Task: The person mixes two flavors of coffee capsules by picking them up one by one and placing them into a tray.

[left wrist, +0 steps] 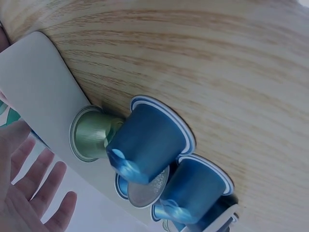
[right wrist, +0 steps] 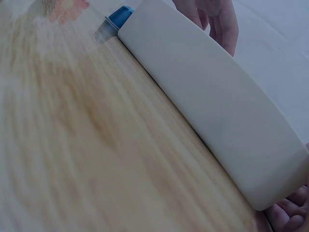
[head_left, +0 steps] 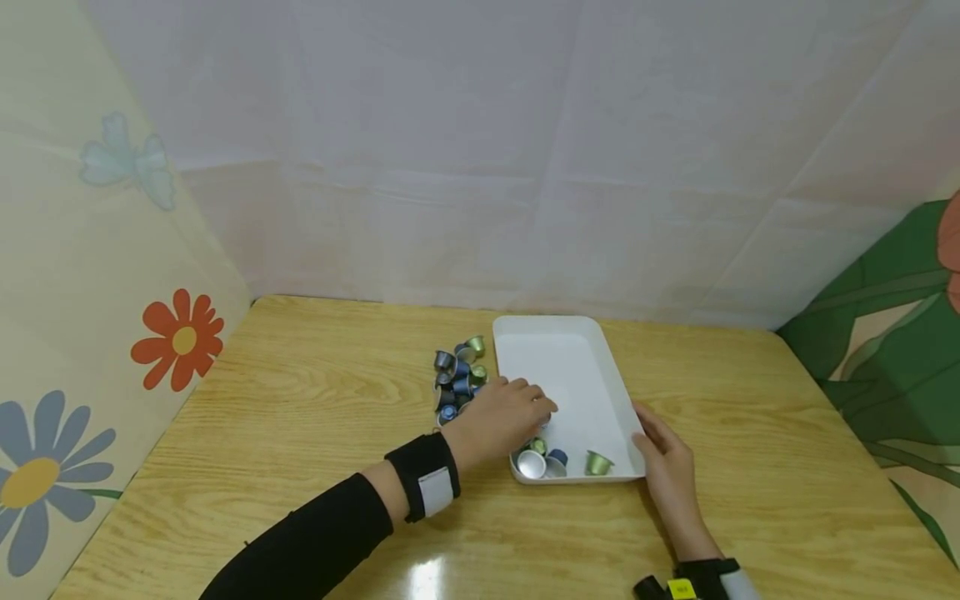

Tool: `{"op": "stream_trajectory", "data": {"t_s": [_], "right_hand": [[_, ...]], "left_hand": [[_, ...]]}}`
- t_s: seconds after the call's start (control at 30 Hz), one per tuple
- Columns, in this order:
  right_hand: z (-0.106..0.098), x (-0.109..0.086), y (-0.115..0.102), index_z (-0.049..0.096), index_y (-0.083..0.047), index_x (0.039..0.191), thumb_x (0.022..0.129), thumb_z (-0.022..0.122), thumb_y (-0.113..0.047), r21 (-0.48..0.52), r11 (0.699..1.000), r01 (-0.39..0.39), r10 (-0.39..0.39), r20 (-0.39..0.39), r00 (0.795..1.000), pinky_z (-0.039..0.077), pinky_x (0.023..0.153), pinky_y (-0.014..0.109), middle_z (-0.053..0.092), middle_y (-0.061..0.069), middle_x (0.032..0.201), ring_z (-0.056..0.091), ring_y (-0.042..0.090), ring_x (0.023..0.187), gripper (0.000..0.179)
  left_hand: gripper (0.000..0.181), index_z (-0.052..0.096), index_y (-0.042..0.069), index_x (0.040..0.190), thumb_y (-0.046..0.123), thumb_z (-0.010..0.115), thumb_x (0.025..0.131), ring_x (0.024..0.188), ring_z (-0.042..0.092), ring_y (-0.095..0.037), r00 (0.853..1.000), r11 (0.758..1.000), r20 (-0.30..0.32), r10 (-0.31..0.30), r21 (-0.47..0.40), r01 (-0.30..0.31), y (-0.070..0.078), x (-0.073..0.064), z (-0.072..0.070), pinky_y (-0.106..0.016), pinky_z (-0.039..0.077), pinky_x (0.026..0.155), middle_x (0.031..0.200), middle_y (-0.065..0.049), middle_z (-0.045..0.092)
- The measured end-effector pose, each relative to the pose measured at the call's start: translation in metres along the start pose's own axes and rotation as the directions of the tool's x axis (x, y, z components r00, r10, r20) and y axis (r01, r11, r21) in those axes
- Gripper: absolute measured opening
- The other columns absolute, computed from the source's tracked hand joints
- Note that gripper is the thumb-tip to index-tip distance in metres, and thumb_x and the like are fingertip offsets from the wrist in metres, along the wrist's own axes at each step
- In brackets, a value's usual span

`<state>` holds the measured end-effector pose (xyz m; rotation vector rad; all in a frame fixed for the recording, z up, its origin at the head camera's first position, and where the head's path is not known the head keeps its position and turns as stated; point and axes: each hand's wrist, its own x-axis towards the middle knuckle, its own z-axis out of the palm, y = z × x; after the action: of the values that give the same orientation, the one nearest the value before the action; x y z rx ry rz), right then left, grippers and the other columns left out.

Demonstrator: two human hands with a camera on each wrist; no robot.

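My left hand [head_left: 506, 417] reaches over the left wall of a white rectangular tray [head_left: 585, 375], with its fingers loosely extended in the left wrist view. A bluish capsule shows by its fingertips; whether they touch it is hidden. Coffee capsules lie in the tray's near end, among them a green capsule [head_left: 597, 463] on its side and a silver-lidded capsule [head_left: 532, 465]. My right hand [head_left: 667, 467] grips the tray's right wall near the front corner, thumb at the rim. Left of the tray are piled blue capsules [left wrist: 149, 137], dark ones and a green capsule [left wrist: 91, 133].
The wooden table [head_left: 315, 358] extends around the tray and the pile. A pale cloth backdrop [head_left: 450, 167] hangs behind the table's far edge. Flower-printed cloth [head_left: 180, 342] stands on the left, and a leafy print [head_left: 885, 375] on the right.
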<state>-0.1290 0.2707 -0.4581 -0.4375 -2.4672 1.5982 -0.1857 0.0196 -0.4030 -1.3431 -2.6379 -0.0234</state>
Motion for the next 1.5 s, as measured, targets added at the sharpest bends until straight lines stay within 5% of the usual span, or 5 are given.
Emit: {"op": "stream_trajectory", "data": {"t_s": [0.57,0.73,0.87,1.2,1.5], "right_hand": [[0.001,0.0,0.0,0.046,-0.007,0.148,0.105,0.042,-0.011,-0.004,1.0,0.015,-0.015,-0.003,1.0,0.033,0.113,0.048,0.044,0.013,0.151,0.039,0.027,0.139,0.043],[0.001,0.0,0.0,0.046,-0.007,0.148,0.105,0.042,-0.011,-0.01,1.0,0.013,-0.013,-0.007,1.0,0.034,0.112,0.047,0.044,0.012,0.151,0.039,0.027,0.139,0.043],[0.001,0.0,0.0,0.047,-0.007,0.147,0.105,0.043,-0.011,-0.013,1.0,0.013,-0.013,-0.01,1.0,0.035,0.112,0.046,0.045,0.012,0.15,0.04,0.025,0.138,0.043],[0.001,-0.001,0.0,0.047,-0.007,0.147,0.104,0.043,-0.01,0.001,1.0,0.022,-0.022,-0.008,1.0,0.034,0.113,0.045,0.045,0.011,0.15,0.04,0.025,0.138,0.043],[0.0,-0.001,0.0,0.046,-0.007,0.148,0.105,0.043,-0.011,0.01,1.0,0.017,-0.017,-0.003,1.0,0.033,0.113,0.047,0.045,0.012,0.15,0.039,0.027,0.139,0.043]], "left_hand": [[0.031,0.066,0.02,0.127,0.03,0.065,0.097,0.118,0.057,-0.015,0.999,1.0,-0.047,-0.026,0.017,0.027,-0.027,-0.004,-0.003,-0.03,0.046,0.102,0.124,0.004,0.065],[0.031,0.065,0.019,0.127,0.026,0.066,0.097,0.119,0.058,-0.016,0.996,0.987,-0.049,-0.08,-0.142,0.073,-0.038,-0.005,-0.001,-0.03,0.046,0.102,0.126,0.002,0.064],[0.03,0.065,0.017,0.128,0.024,0.064,0.098,0.112,0.061,-0.015,0.989,0.948,-0.047,-0.141,-0.296,0.121,-0.05,-0.006,0.002,-0.03,0.048,0.098,0.128,0.0,0.064],[0.03,0.065,0.014,0.128,0.018,0.065,0.098,0.119,0.059,-0.022,0.957,0.873,-0.046,-0.287,-0.424,0.242,-0.079,-0.02,0.012,-0.037,0.048,0.1,0.129,-0.005,0.064],[0.031,0.062,0.015,0.131,0.017,0.061,0.1,0.122,0.056,-0.024,0.865,0.708,-0.013,-0.502,-0.582,0.402,-0.101,-0.032,0.017,-0.042,0.05,0.096,0.134,-0.005,0.059]]}}
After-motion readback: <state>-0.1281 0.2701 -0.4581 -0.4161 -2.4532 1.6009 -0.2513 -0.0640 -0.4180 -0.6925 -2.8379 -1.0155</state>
